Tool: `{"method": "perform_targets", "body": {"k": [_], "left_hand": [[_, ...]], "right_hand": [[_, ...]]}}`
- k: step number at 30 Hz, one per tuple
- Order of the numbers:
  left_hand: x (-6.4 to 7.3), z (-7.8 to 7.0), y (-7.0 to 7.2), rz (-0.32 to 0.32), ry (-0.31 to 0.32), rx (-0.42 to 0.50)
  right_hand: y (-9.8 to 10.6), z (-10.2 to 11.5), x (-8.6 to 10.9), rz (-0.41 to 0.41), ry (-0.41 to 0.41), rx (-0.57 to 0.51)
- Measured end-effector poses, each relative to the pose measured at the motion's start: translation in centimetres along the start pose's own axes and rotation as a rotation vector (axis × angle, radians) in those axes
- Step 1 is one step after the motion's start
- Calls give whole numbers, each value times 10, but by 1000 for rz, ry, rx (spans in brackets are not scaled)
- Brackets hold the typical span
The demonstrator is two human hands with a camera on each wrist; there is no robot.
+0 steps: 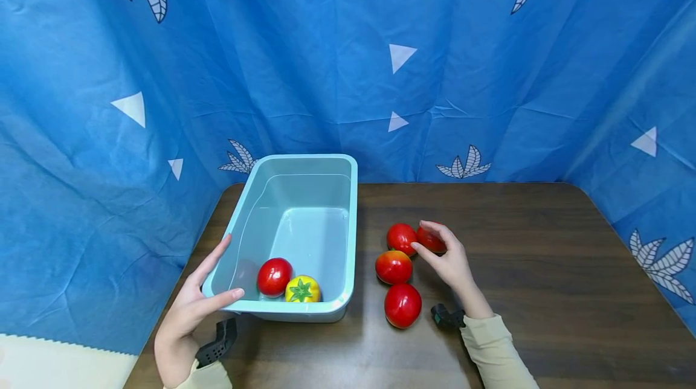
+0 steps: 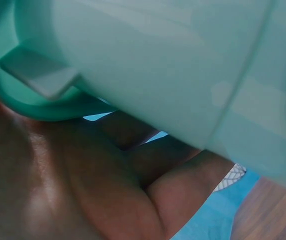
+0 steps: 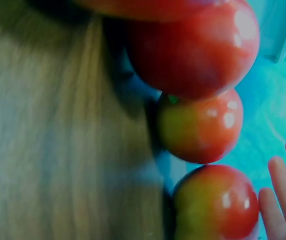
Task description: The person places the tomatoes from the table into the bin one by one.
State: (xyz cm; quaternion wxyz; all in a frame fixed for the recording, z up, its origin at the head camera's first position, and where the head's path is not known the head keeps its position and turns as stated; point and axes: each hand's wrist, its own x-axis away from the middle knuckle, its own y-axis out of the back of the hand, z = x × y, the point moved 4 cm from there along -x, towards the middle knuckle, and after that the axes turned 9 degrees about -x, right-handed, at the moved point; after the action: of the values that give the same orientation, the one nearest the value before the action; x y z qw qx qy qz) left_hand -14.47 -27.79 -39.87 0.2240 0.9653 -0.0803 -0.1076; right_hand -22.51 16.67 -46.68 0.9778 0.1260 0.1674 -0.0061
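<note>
A light blue-green plastic bin (image 1: pixel 348 238) stands on the left of the table. My left hand (image 1: pixel 187 310) holds its near left corner, thumb over the front rim and a finger along the left rim; in the left wrist view, more fingers lie against the outer wall. Inside the bin are a red tomato (image 1: pixel 274 277) and a yellow tomato (image 1: pixel 302 289) with a green star-shaped top. My right hand (image 1: pixel 450 259) hovers at the farthest right red tomato (image 1: pixel 429 240), partly covering it, thumb and fingers spread. In the right wrist view its fingers (image 3: pixel 283 190) look straight beside a tomato (image 3: pixel 218 202).
Left of the right hand sit a red tomato (image 1: pixel 401 238), an orange-red one (image 1: pixel 394 267) and a larger red one (image 1: pixel 403 305), in a loose column. Blue patterned cloth (image 1: pixel 326 75) hangs behind and beside the brown wooden table (image 1: pixel 544 268).
</note>
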Motion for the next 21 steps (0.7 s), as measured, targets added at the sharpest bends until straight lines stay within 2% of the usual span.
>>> {"method": "perform_targets", "body": {"k": [4,11,21], "left_hand": [[0,1,0,-3,-5,-10],[0,1,0,-3,-6,-10],[0,1,0,-4,3,5]], "right_hand": [[4,-11,-1,-32,17,29],[12,-17,-4,-112,104,108],[29,-25,-6,-176,73,221]]}}
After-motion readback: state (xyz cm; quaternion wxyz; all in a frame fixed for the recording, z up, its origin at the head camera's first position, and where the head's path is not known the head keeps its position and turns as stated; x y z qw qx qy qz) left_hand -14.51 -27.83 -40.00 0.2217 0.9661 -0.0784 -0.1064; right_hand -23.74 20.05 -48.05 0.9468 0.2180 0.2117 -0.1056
